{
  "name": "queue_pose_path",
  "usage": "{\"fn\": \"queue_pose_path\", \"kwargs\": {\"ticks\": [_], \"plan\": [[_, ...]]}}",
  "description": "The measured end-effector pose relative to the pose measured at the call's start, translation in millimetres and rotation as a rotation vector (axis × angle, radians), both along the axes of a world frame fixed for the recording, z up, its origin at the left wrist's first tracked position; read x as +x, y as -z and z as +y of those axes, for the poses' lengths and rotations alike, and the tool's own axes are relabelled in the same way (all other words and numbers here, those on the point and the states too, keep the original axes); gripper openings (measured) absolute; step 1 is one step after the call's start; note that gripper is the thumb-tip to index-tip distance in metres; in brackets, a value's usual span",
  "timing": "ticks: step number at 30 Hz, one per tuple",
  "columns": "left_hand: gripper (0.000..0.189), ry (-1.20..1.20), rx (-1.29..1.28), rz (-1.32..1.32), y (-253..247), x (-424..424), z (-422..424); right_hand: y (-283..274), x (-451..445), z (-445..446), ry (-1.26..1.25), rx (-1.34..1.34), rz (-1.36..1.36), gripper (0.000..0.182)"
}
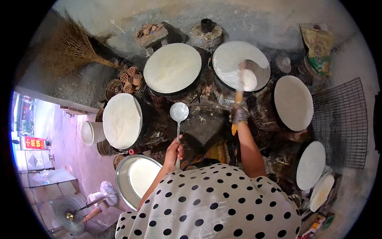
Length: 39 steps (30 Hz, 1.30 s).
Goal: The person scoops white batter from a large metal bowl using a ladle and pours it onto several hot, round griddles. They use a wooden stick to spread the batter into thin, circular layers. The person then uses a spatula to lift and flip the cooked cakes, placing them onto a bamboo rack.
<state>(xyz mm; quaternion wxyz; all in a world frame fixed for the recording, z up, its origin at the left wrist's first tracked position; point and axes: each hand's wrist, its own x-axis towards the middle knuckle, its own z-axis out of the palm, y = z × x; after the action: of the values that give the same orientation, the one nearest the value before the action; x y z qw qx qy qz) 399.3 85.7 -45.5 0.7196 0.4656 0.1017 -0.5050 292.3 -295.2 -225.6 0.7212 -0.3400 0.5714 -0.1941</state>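
Note:
My left hand [174, 151] is closed around the handle of a metal ladle [179, 111], its bowl wet with white residue. In my right hand [238, 115] is a wooden-handled spreader [239, 96], its far end blurred over a round griddle. White batter [228, 64] covers much of that griddle, with a thicker pool [249, 80] beside the tool and a dark bare patch at the right. A pale round sheet [172, 68] lies on the griddle to the left. Another sheet [122, 121] with a lifted edge covers the far-left griddle. Below it, a metal basin [120, 176] holds white batter.
More round griddles stand at right, one with a pale surface [294, 103]. A wire rack [340, 122] leans beyond them. At left are a twig broom [74, 49], perforated coal briquettes [129, 79], a white bucket [89, 133] and a fan [70, 215].

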Motion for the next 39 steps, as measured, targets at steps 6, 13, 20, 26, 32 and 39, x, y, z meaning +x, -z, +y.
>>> {"fn": "queue_pose_path", "kwargs": {"ticks": [6,13,20,26,32,39], "plan": [[0.036,-0.021,-0.037,-0.038,-6,-4,-16,-47,-50,-10,-0.148,-0.026,0.139,0.037],[0.034,-0.037,-0.035,0.05,-5,-19,-63,-58,-43,-35,-0.321,-0.094,0.179,0.038],[0.034,-0.001,-0.019,0.009,-15,-24,-121,-27,-111,-143,-0.392,-0.167,0.2,0.045],[0.033,0.027,-0.115,0.068,-3,-29,-149,-71,-79,-126,-0.558,-0.366,0.271,0.052],[0.031,0.029,-0.023,0.033,-22,-40,-156,-14,-84,-185,-0.407,-0.106,0.361,0.061],[0.029,0.027,-0.125,0.089,-20,-35,-165,-18,-28,-191,-0.554,-0.982,0.313,0.045]]}}
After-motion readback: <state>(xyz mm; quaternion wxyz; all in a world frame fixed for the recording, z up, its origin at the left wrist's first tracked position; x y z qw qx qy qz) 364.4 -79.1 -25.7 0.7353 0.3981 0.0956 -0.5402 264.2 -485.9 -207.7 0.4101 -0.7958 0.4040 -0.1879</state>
